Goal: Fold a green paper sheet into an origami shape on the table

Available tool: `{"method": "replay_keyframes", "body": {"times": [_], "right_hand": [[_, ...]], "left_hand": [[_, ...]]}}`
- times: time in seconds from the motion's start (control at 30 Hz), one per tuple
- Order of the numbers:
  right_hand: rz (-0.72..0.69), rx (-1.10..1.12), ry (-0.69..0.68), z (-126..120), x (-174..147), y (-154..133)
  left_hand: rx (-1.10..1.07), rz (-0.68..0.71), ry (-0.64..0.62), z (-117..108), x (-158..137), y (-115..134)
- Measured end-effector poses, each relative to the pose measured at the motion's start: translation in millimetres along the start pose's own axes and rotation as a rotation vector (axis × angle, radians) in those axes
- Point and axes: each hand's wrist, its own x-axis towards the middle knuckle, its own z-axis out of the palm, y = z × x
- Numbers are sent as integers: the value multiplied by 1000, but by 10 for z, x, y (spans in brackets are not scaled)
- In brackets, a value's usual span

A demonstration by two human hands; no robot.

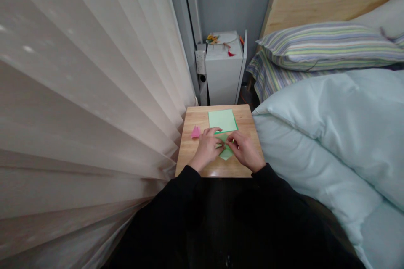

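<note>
A folded piece of green paper [226, 154] lies on the small wooden table [186, 157], between my two hands. My left hand [206, 145] holds its left side, with one finger stretched toward the stack of green paper behind. On the right, the thumb and fingers of my right hand [245, 150] pinch the folded paper near its upper right edge. My fingers hide part of the folds. Just beyond them rests the stack of square light green paper [222, 120]. A small pink folded paper piece [196, 132] sits to the left of my left hand.
A pale pleated curtain [126, 71] hangs along the left side. Behind the table stands a white cabinet [223, 76] with small colourful items on top. To the right is a bed with a light blue quilt [315, 134] and a striped pillow [331, 46].
</note>
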Motion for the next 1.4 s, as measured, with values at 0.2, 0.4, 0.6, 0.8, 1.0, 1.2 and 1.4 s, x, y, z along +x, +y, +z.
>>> {"method": "replay_keyframes", "body": {"times": [0.2, 0.4, 0.6, 0.8, 1.0, 1.2, 1.4], "right_hand": [[-67, -305, -141, -25, -26, -69], [-71, -435, -226, 47, -57, -67], [-124, -314, -191, 55, -65, -35], [-172, -266, -138, 11, -59, -63], [-149, -156, 9, -127, -25, -133], [-92, -193, -70, -66, -23, -48], [-4, -213, -110, -32, -25, 80]], "left_hand": [[79, -5, -12, 11, 12, -15], [81, 0, -46, 44, 11, -39], [71, -3, -99, 46, -14, -39], [70, 2, -103, 46, -9, -69], [53, -79, -85, 97, -32, -167], [-304, -139, -31, 133, 6, -186], [-407, -137, -50, 48, 26, -138]]}}
